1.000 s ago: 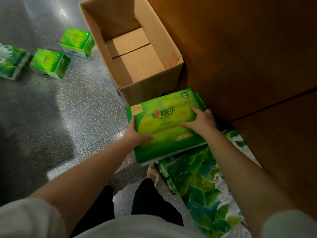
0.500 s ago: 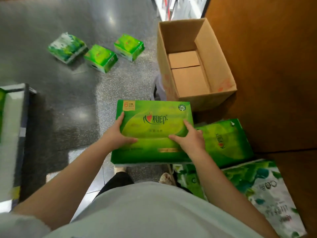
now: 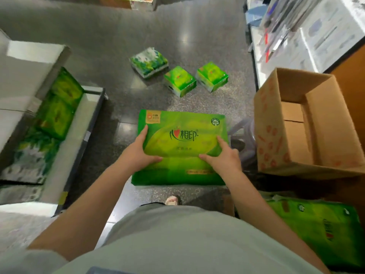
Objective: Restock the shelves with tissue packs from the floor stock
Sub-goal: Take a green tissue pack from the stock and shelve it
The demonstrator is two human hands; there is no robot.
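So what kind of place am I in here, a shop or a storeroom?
Most likely a shop aisle during restocking. A low shelf on the left already holds green tissue packs, an open cardboard box stands on the floor, and both hands hold a large green tissue pack.

A big green tissue pack (image 3: 182, 149) is held flat above the floor, printed face up, with an orange label in its far left corner and a round white badge in the far right. The left hand (image 3: 136, 155) and the right hand (image 3: 224, 158) grip it from either side, thumbs on top. Three smaller packs sit in a row on the floor beyond it: a white-and-green leafy pack (image 3: 149, 62), then a green pack (image 3: 180, 81) and another green pack (image 3: 212, 76). The shelf (image 3: 87, 119) on the left holds green packs (image 3: 57, 107), blurred. Another large green pack (image 3: 324, 232) lies at the lower right.
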